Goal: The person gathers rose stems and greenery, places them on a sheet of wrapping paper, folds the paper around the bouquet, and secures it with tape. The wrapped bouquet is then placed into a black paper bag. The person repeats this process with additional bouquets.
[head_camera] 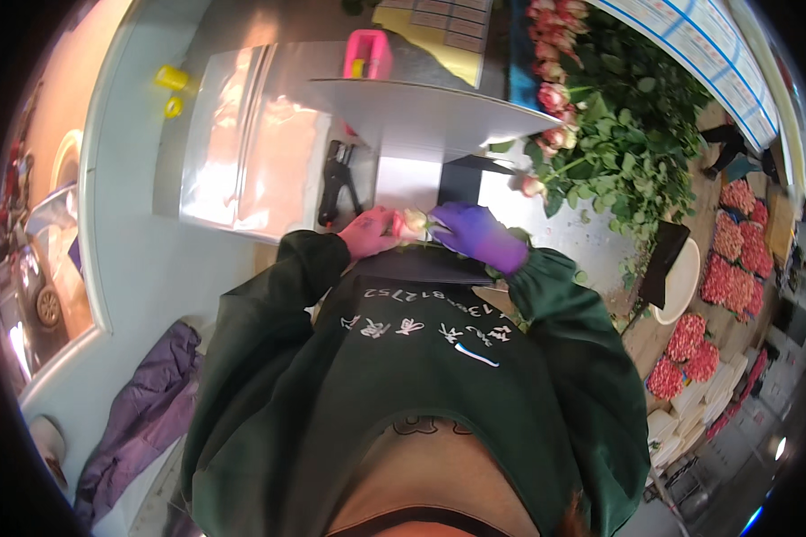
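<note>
My left hand [369, 233], in a pink glove, is at the pink and cream rose [410, 224], its fingers against the bloom. On the other side of the flower, my right hand [473, 235], in a purple glove, has its fingers closed by the base of the bloom, where a bit of green shows. Both hands are over the near edge of a work table, just in front of my dark green apron. Beyond the hands stands a grey board [436, 114]. A black tool with handles [339, 181] lies left of it. The stem is mostly hidden.
Clear plastic sleeves [248, 141] lie at the left, with yellow tape rolls [172, 78] farther out. A pink tape dispenser [367, 54] is behind the board. Leafy roses [618, 127] are piled at the right, above a white bucket [678, 282]. Rose bunches [735, 262] stand on the floor.
</note>
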`<state>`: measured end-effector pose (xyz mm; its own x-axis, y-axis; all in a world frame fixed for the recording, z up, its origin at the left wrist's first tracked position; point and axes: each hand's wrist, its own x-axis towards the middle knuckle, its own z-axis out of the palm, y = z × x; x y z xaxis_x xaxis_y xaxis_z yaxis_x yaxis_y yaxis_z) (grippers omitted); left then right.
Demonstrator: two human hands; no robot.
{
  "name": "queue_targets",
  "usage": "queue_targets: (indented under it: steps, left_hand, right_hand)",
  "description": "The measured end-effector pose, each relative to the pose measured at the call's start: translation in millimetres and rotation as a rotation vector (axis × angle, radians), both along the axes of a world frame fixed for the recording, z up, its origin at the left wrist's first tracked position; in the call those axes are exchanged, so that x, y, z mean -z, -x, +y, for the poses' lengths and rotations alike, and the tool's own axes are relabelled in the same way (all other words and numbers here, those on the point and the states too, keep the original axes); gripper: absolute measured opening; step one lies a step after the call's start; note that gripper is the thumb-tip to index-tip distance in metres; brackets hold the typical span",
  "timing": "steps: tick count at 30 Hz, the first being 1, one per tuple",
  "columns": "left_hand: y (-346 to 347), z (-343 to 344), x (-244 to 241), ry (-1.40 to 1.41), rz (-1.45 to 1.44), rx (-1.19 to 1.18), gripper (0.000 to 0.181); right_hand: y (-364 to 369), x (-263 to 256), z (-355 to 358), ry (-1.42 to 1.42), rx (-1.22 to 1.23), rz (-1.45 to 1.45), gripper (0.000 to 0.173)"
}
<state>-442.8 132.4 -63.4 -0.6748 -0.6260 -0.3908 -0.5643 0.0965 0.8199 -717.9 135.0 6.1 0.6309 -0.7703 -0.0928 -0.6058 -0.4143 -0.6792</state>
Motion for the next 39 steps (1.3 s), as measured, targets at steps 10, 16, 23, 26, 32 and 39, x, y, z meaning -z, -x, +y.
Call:
queue_targets:
  steps: [10,16,23,26,32,39]
  left_hand:
    - [-0.4,9.4,-5.3,0.185,-0.041,-0.251,0.072]
    - [13.8,-19.6,-19.9,0.312,0.018,0.16,0.048]
    - [14.9,-21.5,-24.1,0.252,0.001,0.169,0.047]
    - [15.7,-26.2,-22.2,0.214,-0.041,0.202,0.05]
    - [11.1,-17.0,-14.9,0.199,-0.08,0.17,0.054]
    - [11.8,-22.0,-15.9,0.252,0.057,0.132,0.032]
  right_hand:
    - [-24.3,96.7,12.7,0.007,0.02,0.085,0.042]
    - [14.0,63.6,6.6,-0.083,0.01,0.319,0.014]
    - [171.2,28.0,-42.5,0.37,0.397,0.81,0.023]
    - [186.4,75.1,-37.6,0.4,0.261,0.635,0.015]
    - [211.4,-128.4,-4.9,0.727,0.97,-0.284,0.024]
    - [85.4,-197.9,23.2,0.229,0.307,0.065,0.029]
